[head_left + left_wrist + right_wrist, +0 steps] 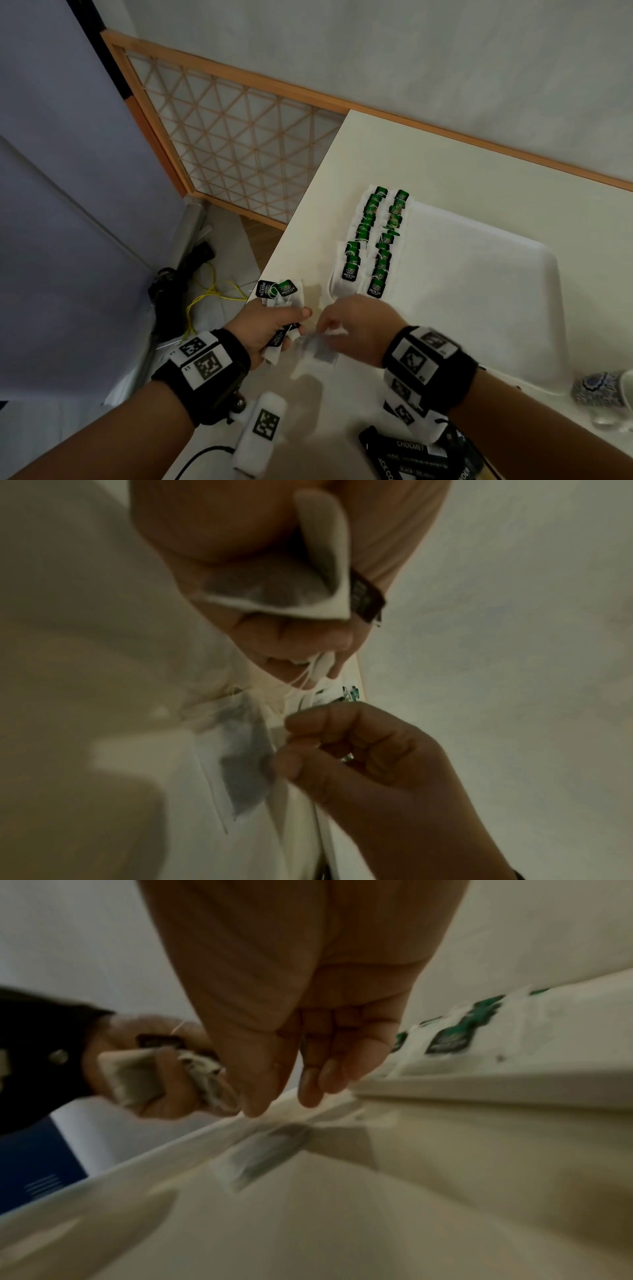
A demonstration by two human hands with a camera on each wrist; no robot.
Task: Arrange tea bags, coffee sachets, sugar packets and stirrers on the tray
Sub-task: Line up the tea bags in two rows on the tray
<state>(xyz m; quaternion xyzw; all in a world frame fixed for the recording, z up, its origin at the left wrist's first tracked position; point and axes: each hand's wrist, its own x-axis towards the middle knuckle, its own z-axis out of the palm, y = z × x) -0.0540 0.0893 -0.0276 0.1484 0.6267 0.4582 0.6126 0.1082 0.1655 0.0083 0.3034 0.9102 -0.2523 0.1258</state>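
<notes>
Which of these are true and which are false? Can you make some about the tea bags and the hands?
1. The left hand grips a bunch of tea bags. True.
2. Tea bags lie in two rows on the white tray. True.
3. The tea bag tags are red. False: they are green.
4. The right hand is resting empty on the table. False: its fingers pinch a single tea bag.
5. The black sachets are on the tray. False: they lie on the table.
</notes>
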